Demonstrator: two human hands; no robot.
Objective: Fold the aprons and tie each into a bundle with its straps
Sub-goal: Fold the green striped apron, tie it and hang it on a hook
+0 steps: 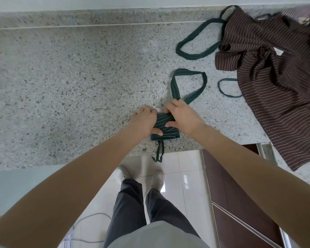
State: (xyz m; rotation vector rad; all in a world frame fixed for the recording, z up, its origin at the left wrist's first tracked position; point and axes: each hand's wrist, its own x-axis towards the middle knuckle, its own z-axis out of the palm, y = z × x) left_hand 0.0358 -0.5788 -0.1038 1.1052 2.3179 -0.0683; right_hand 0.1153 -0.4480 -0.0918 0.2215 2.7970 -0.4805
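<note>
Two hands, left (143, 120) and right (182, 117), pinch a folded green striped apron bundle (166, 130) on the speckled grey stone counter (70, 83) above white floor tiles (186, 169).

A speckled stone counter (79, 77) carries two things — a folded green apron (166, 130) and a crumpled brown apron (268, 68).
</note>
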